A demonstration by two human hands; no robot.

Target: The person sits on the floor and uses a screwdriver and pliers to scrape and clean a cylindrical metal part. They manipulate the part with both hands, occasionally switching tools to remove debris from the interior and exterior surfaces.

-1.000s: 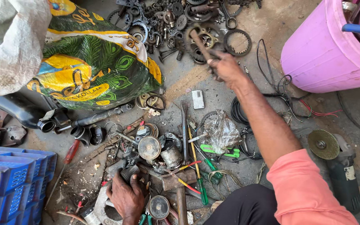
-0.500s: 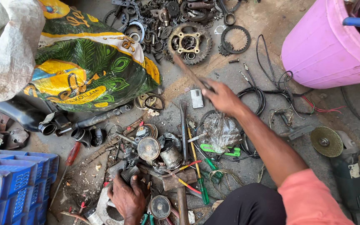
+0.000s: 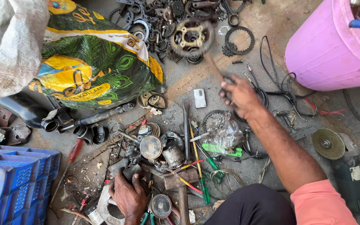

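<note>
My right hand (image 3: 240, 95) grips a thin rusty rod (image 3: 214, 66). A round toothed sprocket with a yellowish hub (image 3: 191, 36) hangs on the rod's far end, blurred, above a pile of gears and rings (image 3: 159, 18). My left hand (image 3: 128, 196) rests low at the bottom, closed on a dark cylindrical metal part (image 3: 130, 171) among greasy engine pieces. Between the hands lie a round rotor (image 3: 151, 146), a hammer (image 3: 183, 187) and green-handled screwdrivers (image 3: 205, 189).
A pink plastic drum (image 3: 330, 50) stands at the upper right, an angle grinder (image 3: 346, 166) at the right. A printed green and yellow sack (image 3: 92, 62) and a white sack (image 3: 9, 41) lie on the left, blue crates (image 3: 13, 183) at the lower left. Black cables (image 3: 276, 79) trail over the concrete.
My right hand has drawn back from the gear pile toward me, dragging the sprocket on the rod with it. The left hand has stayed on the dark part.
</note>
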